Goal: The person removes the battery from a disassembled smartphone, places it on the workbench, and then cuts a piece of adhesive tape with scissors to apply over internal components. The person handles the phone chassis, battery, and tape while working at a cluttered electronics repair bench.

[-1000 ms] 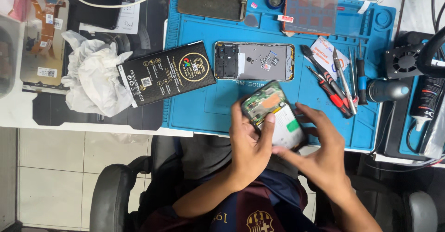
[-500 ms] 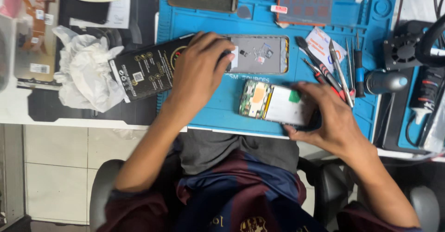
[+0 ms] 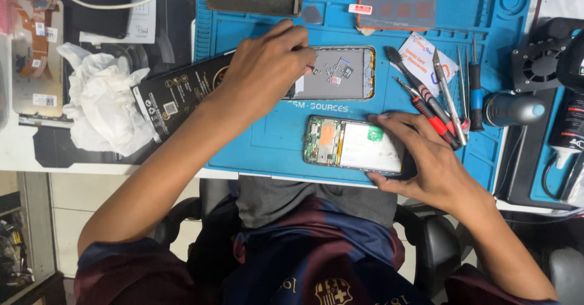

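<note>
opened phone [image 3: 353, 147] – flat, rectangular | right hand [image 3: 426, 159] gripping | blue mat [image 3: 267, 140]

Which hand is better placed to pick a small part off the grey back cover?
Left. The left hand already rests on the grey back cover, fingertips by the loose small parts. The right hand is busy steadying the opened phone on the blue mat.

A white table [image 3: 24, 159] carries a blue mat [image 3: 267, 140], crumpled tissue [image 3: 100, 101], a black box [image 3: 176, 92] and a small fan [image 3: 538, 64].
</note>
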